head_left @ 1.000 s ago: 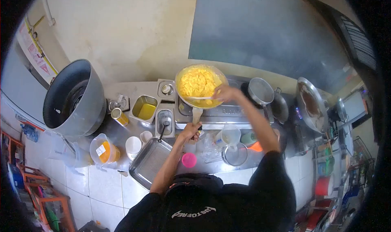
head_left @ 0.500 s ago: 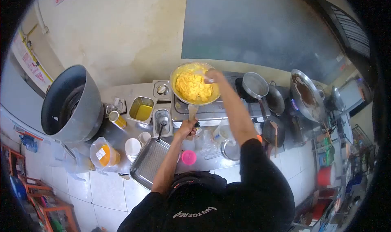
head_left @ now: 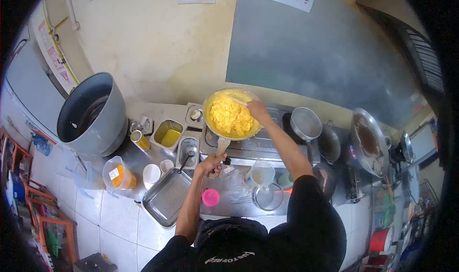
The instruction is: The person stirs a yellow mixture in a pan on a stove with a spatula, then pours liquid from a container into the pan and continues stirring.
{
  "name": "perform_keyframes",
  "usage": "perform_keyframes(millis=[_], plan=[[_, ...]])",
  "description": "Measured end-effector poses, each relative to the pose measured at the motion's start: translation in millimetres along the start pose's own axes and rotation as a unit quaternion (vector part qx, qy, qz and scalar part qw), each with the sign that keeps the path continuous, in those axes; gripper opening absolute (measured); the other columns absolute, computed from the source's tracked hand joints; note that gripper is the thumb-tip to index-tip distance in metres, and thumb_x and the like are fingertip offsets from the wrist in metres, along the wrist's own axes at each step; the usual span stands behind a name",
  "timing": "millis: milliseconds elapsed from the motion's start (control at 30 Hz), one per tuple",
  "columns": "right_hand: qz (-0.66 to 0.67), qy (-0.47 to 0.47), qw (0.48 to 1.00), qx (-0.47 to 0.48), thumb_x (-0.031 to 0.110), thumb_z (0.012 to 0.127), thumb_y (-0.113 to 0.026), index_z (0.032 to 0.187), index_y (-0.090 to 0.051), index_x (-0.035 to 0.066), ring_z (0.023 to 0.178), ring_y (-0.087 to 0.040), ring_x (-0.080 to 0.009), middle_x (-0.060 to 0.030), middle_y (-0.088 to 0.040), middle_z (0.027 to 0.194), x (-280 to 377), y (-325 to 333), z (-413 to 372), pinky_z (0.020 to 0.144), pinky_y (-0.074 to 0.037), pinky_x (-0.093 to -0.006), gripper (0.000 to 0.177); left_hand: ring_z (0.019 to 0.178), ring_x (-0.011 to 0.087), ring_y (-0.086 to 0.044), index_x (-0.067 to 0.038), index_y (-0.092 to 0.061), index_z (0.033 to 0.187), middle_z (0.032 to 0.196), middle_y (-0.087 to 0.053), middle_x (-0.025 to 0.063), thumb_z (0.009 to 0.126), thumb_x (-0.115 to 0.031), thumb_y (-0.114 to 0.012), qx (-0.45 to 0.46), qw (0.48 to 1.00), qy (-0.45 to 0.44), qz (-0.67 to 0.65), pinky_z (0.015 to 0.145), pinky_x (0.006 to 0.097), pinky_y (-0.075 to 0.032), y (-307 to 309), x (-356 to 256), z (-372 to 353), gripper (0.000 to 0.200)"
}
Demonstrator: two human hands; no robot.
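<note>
A large pan (head_left: 208, 119) holds yellow scrambled egg (head_left: 230, 115) above the stove. My left hand (head_left: 213, 164) is wrapped round the pan's handle (head_left: 222, 146) at the near side. At the pan's right rim, my right hand (head_left: 257, 110) is closed on a light-coloured utensil (head_left: 237, 101) that reaches over the egg; its far end is hard to make out.
Left stand a big grey pot (head_left: 107, 124), an orange-filled jug (head_left: 125, 177) and a metal container of yellow liquid (head_left: 168, 134). A rectangular tray (head_left: 165, 195) and pink cup (head_left: 210, 197) lie nearer. Right are a saucepan (head_left: 306, 123) and large wok (head_left: 370, 143).
The view has shifted, so the counter and pan appear lower. My right hand has moved slightly with the utensil, and the egg lies more heaped. My left hand stays on the handle.
</note>
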State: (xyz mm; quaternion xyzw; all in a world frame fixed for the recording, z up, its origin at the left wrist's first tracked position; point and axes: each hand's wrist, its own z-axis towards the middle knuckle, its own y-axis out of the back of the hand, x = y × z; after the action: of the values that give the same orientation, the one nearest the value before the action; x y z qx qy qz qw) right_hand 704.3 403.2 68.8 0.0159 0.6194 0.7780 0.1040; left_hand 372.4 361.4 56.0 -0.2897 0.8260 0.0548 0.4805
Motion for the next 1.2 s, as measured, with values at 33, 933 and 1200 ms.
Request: perform_keyframes(millis=[33,933,1200], plan=[[0.005,0.0,1.0,0.001,0.012,0.079,-0.049,0.08,-0.065,0.003,0.077,-0.064,-0.0318,-0.0189,-0.064,0.081,7,-3,3,0.066,-0.051,-0.0431,0.018,0.038,0.009,-0.039,-0.006,-0.044,0.077,0.053,-0.042,0.001,0.082,-0.042,-0.062,0.032,0.999,0.003,-0.029,0.035,0.0275,-0.039,5,9,9,0.041],[0.058,-0.182,0.98,-0.049,0.011,0.078,-0.05,0.083,-0.063,0.001,0.075,-0.063,-0.0339,-0.0185,-0.063,0.078,98,15,-43,0.064,-0.05,-0.0439,0.017,0.039,0.0118,-0.042,-0.006,-0.046,0.082,0.054,-0.042,0.0013,0.085,-0.042,-0.058,0.042,0.996,0.001,-0.081,0.038,0.0283,-0.04,12,26,19,0.038],[-0.043,-0.157,0.981,0.108,0.011,0.079,-0.051,0.083,-0.064,0.0,0.075,-0.064,-0.0339,-0.0208,-0.063,0.084,95,137,-76,0.066,-0.051,-0.0438,0.017,0.04,0.0082,-0.035,-0.007,-0.046,0.086,0.054,-0.039,-0.0009,0.087,-0.038,-0.056,0.06,0.993,0.003,-0.102,0.036,0.0254,-0.032,16,20,17,0.032]])
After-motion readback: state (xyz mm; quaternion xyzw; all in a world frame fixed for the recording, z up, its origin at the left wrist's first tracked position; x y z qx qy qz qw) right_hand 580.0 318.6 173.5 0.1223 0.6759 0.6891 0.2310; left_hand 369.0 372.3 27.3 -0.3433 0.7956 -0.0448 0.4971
